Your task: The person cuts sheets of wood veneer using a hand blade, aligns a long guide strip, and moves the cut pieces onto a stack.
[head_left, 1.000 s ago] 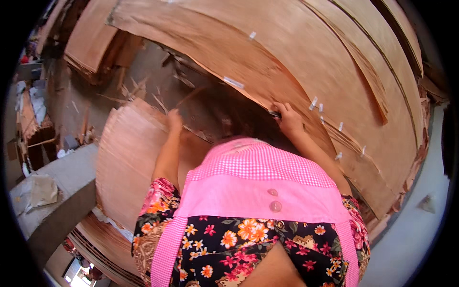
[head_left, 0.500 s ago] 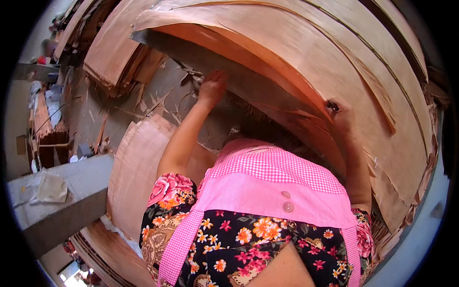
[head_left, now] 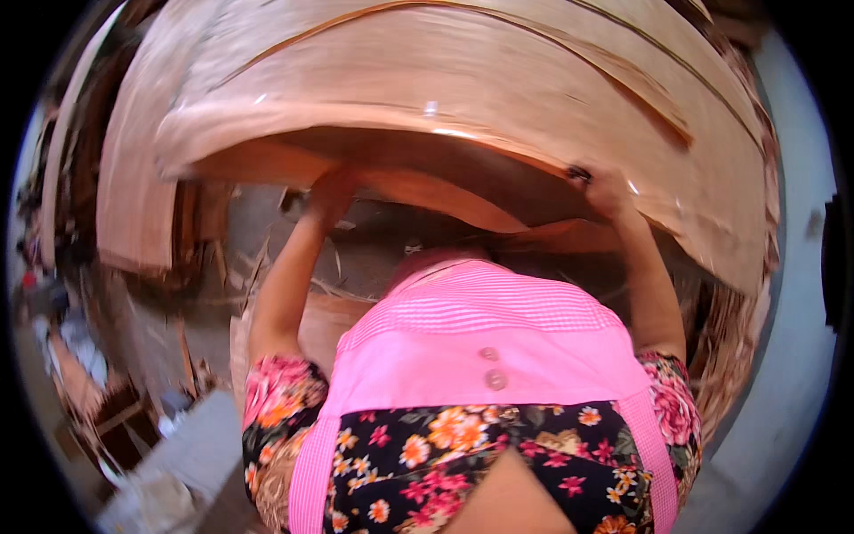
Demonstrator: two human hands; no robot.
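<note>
A broad, thin sheet of tan wood veneer [head_left: 356, 116] bows upward along its near edge, on top of a wide stack. My right hand [head_left: 609, 194] is closed at that edge on the right, with a small dark object [head_left: 578, 173] showing between its fingers; its kind is not clear. Under the raised edge, a second veneer sheet [head_left: 436, 196] with a ragged near border curves down into shadow. My left hand [head_left: 334, 194] reaches up to this lower sheet at the left. Motion blur and shadow hide its fingers.
Another stack of veneer [head_left: 138, 196] stands at the left, with splintered scraps on the floor near it. More veneer lies low beside my left forearm [head_left: 285, 285]. A grey ledge [head_left: 191, 445] is at the lower left, and a pale blue wall [head_left: 801, 267] bounds the right.
My left hand has gone from over the scrap-strewn floor to beneath the top sheet's edge. My right hand stays at that edge. The whole view has turned, and the gap under the sheet looks different.
</note>
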